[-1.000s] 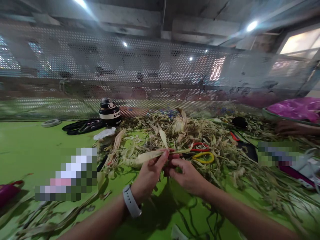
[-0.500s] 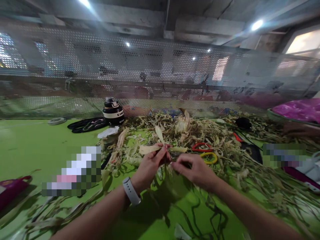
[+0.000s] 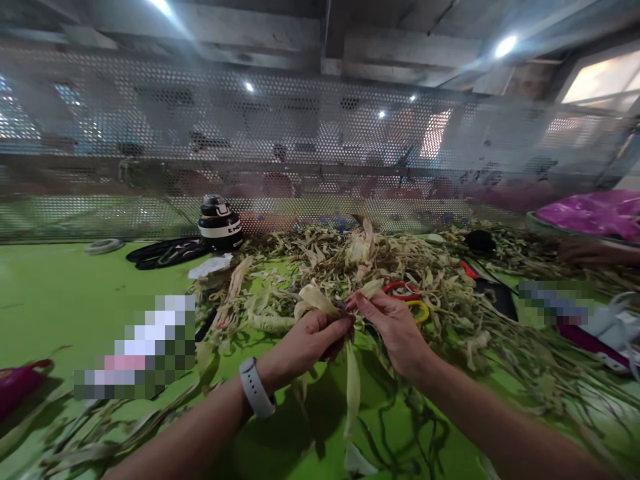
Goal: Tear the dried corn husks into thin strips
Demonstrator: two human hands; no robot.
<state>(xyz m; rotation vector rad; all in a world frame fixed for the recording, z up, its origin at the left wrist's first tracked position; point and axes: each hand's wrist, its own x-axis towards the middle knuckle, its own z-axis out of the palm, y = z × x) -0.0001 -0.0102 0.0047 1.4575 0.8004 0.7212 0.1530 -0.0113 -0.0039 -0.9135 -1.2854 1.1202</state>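
My left hand point(image 3: 315, 340), a white watch on its wrist, is closed on pale dried corn husk strips point(image 3: 319, 299). Its thumb and fingers pinch them where they gather. One long strip hangs below the fingers toward the green table point(image 3: 280, 440). Close by on the right, my right hand point(image 3: 390, 323) pinches the same bunch, with a strip end showing above its fingers. The exact joint between the fingertips is hidden. Just behind my right hand lie scissors with a red handle point(image 3: 400, 288) and a yellow handle point(image 3: 419, 311).
A heap of dried husks point(image 3: 320, 250) spreads behind my hands and to the right. A black bottle point(image 3: 219, 223) stands at back left beside a black cable point(image 3: 167, 252). Another person's hand point(image 3: 595, 255) is at far right, near a pink bag point(image 3: 595, 212). A perforated screen point(image 3: 300, 147) borders the table.
My right hand has moved up and closed on the husks beside my left hand. The strips have turned; one now hangs down below the fingers. The view has shifted slightly right.
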